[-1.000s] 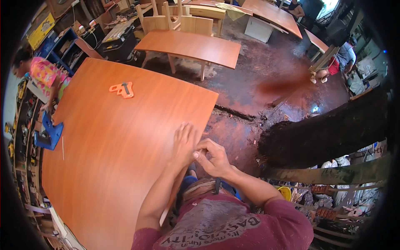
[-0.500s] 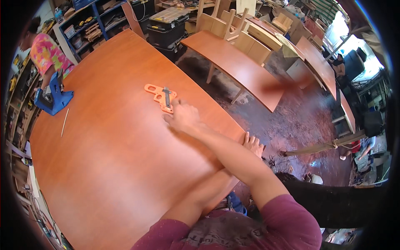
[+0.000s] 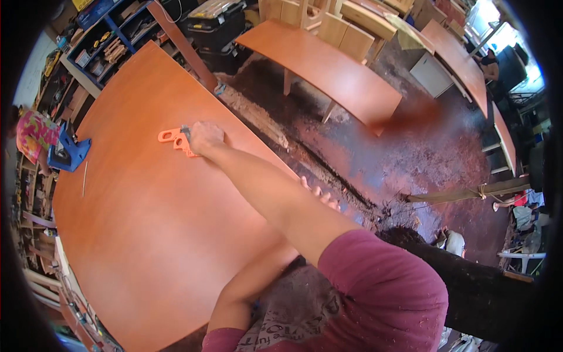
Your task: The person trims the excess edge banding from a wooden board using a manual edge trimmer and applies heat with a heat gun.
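Observation:
My right arm reaches across the large reddish-brown panel [image 3: 146, 234]. At its end, my right hand [image 3: 206, 138] has curled fingers against a small dark metal piece [image 3: 186, 131], partly hidden by the hand. That piece lies on a flat orange tool [image 3: 168, 135] with round cut-outs. My left arm passes beneath the right one. My left hand [image 3: 319, 193] rests at the panel's right edge with fingers apart, partly covered by my right forearm; it holds nothing I can see.
A blue tool [image 3: 71, 151] and a thin stick [image 3: 85, 178] lie on the panel's left side, near a person in a bright patterned shirt [image 3: 36, 132]. Beyond stand a brown table [image 3: 328, 70], black toolboxes [image 3: 214, 29] and blue shelving [image 3: 120, 32]. A wooden post [image 3: 469, 190] slants at right.
The view has shifted, and the panel appears further left. My right hand has come up against the orange tool and now covers part of the metal piece. My left hand stays at the edge.

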A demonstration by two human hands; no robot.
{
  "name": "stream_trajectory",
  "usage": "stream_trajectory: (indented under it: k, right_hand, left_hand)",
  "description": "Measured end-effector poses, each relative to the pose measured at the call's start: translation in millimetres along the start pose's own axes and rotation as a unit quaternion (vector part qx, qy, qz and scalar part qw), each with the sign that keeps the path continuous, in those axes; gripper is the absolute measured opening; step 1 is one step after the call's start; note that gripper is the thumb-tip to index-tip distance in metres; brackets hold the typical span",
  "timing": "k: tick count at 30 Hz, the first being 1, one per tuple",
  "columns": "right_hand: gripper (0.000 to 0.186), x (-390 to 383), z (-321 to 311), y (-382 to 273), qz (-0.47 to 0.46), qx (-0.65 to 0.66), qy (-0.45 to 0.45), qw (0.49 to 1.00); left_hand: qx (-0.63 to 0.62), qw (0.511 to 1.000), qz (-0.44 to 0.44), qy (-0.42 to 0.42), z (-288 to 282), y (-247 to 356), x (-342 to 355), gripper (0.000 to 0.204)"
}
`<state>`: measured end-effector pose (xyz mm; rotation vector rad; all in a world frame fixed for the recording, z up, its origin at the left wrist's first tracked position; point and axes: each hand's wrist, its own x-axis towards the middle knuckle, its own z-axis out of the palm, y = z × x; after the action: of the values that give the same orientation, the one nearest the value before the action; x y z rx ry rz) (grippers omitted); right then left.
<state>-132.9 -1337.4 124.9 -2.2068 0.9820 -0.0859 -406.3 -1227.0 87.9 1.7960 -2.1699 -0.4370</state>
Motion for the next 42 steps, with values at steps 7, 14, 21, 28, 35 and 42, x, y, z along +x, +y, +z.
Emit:
stream_trajectory:
  k: [7,14,21,28,35,42]
  right_hand:
    - [0.033,-17.5,-51.2,45.0,-0.031,-0.006,-0.106,0.994]
    - [0.043,-55.8,-60.6,74.9,-0.094,-0.127,0.042,0.987]
    - [0.051,-67.0,-115.5,115.3,-0.16,-0.103,-0.172,0.967]
    - [0.043,-92.2,-147.6,196.1,-0.154,0.279,-0.136,0.938]
    - [0.062,-227.3,-240.2,300.8,-0.038,0.461,-0.008,0.886]
    - [0.06,-388.3,-211.5,313.8,0.08,0.142,-0.034,0.986]
  left_hand:
    - [-0.1,0.994,-0.016,-0.027,-30.5,1.1,-10.3,0.041]
    - [-0.014,0.993,-0.067,-0.097,-18.0,-5.0,-5.0,0.053]
    - [0.067,0.997,-0.026,0.042,-12.8,5.3,-0.9,0.034]
    - [0.065,0.989,-0.134,0.003,-9.6,21.7,15.1,0.037]
    - [-0.018,0.998,-0.058,-0.005,-26.4,3.8,6.3,0.061]
    - [-0.018,0.997,-0.067,-0.035,-28.8,-7.9,0.1,0.064]
